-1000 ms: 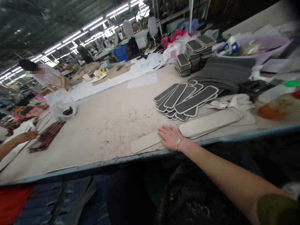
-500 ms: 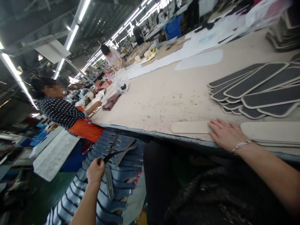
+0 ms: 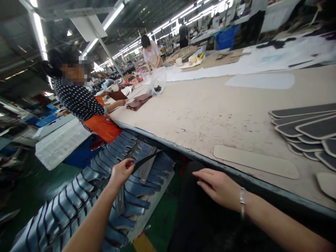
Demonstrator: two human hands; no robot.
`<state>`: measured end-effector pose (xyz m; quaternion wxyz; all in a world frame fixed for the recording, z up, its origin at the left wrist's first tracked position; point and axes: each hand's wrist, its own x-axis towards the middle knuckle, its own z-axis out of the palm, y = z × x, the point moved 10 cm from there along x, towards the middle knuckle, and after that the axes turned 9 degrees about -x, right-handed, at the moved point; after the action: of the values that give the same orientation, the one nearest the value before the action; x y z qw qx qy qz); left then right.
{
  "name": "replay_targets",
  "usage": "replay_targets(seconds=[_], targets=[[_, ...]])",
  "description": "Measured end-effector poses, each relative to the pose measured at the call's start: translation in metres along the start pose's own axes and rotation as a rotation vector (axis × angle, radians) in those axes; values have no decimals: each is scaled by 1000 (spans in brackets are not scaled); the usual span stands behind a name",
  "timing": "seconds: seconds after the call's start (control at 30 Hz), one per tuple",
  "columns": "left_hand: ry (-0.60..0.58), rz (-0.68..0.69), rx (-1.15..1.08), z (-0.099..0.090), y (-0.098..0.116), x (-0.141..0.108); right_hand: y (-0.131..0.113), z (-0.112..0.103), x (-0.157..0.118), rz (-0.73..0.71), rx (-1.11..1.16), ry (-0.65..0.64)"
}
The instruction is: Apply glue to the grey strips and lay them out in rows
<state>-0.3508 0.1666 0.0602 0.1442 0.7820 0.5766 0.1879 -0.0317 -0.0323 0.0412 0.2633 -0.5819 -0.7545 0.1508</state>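
Note:
My left hand (image 3: pixel 122 174) pinches the end of a thin dark strip (image 3: pixel 147 160) above rows of blue-grey curved pieces (image 3: pixel 84 182) left of the table. My right hand (image 3: pixel 214 183) is in the air over my dark-clothed lap, just off the table's front edge, fingers stretched out with nothing visible in them. On the table (image 3: pixel 199 115), a long beige rounded panel (image 3: pixel 254 161) lies near the edge, beyond my right hand. A fan of dark panels with pale borders (image 3: pixel 315 127) spreads at the right, with another beige piece (image 3: pixel 327 183) below it.
A person in a dotted top and orange apron (image 3: pixel 105 127) stands at the table's left end, holding a dark red piece (image 3: pixel 118 95). Nearby are stacked dark red pieces (image 3: pixel 139 101) and a clear plastic bag (image 3: pixel 157 82). Another person (image 3: pixel 152 54) works farther back.
My right hand has left the beige panels and moved left, off the table. The strip in my left hand has moved right and up. The co-worker has lifted a dark red piece. The view has shifted.

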Motion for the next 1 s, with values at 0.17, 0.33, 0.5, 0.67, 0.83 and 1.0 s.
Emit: replay_targets(seconds=[0.17,0.33,0.5,0.67,0.83,1.0], targets=[[-5,-13,-134,18,-11,1,-50,101,85,-133,-102,-272],[-16,-31,-146,29,-21,9,-55,179,130,-135,-175,-411],[-43,-33,-170,39,-30,13,-52,202,155,-109,-180,-402],[-61,-53,-178,41,-36,16,-47,212,171,-50,-195,-426],[-52,-93,-210,32,-43,21,-49,225,181,-1,-196,-480],[-7,-190,-316,20,-58,25,-46,244,183,24,-202,-537]])
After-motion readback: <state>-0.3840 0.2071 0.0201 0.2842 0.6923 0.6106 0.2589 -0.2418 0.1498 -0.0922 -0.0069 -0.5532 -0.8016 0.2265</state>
